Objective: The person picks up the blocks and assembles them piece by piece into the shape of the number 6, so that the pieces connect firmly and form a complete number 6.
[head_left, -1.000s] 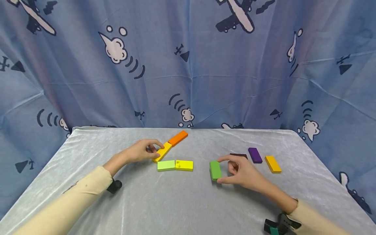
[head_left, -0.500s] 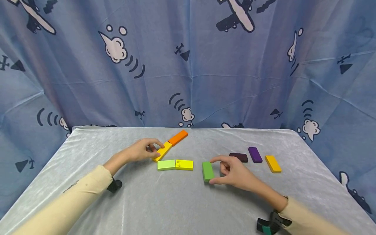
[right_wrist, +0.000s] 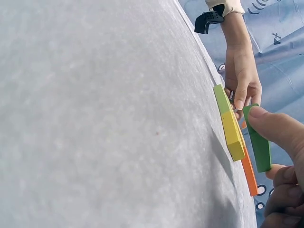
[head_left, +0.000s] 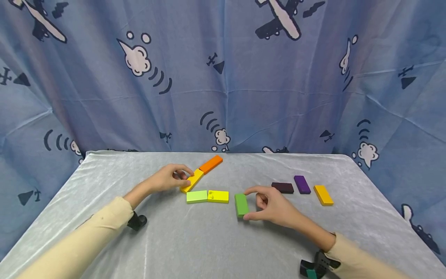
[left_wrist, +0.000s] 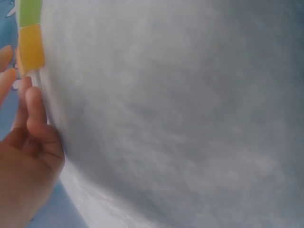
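My left hand (head_left: 170, 178) holds a yellow-orange block (head_left: 195, 179) on the cloth, thumb on the near side and fingers at the far side. An orange block (head_left: 211, 164) continues in line from its far end. My right hand (head_left: 273, 205) pinches a green block (head_left: 241, 205) by its two short ends, between thumb and index finger; the thumb (right_wrist: 275, 124) shows large in the right wrist view. To the left of that block, a light green block (head_left: 196, 197) and a yellow block (head_left: 218, 197) lie end to end.
A dark brown block (head_left: 283, 188), a purple block (head_left: 302, 185) and an amber block (head_left: 323, 195) lie loose on the right. The table (head_left: 195, 244) wears a pale grey cloth. A blue patterned curtain (head_left: 188, 108) hangs behind its far edge.
My right hand has moved left with the green block, towards the yellow block. The dark brown block, partly covered before, now shows whole. My left hand stays in place.
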{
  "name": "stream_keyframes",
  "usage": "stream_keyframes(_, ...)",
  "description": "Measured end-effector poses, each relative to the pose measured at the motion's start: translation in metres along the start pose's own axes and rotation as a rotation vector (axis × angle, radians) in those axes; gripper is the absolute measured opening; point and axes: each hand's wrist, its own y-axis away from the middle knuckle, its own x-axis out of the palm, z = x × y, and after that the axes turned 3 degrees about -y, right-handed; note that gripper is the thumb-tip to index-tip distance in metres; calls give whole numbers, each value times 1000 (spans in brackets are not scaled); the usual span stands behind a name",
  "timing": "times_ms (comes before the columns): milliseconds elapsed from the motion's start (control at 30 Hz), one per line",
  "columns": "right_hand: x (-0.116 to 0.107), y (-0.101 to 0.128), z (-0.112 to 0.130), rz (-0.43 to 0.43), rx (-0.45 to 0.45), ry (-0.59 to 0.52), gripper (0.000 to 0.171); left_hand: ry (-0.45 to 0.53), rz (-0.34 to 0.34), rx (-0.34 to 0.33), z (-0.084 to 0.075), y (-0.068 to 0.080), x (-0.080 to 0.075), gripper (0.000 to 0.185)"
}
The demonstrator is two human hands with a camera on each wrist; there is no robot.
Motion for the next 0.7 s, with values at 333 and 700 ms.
stream_keyframes(333, 4, -2, 1, 0, 11, -21, 54, 5, -12, -17, -1, -4, 2, 25)
stream_keyframes(700, 7, -2, 2, 6, 20, -41, 55, -3, -14, -15, -3, -5, 3, 26)
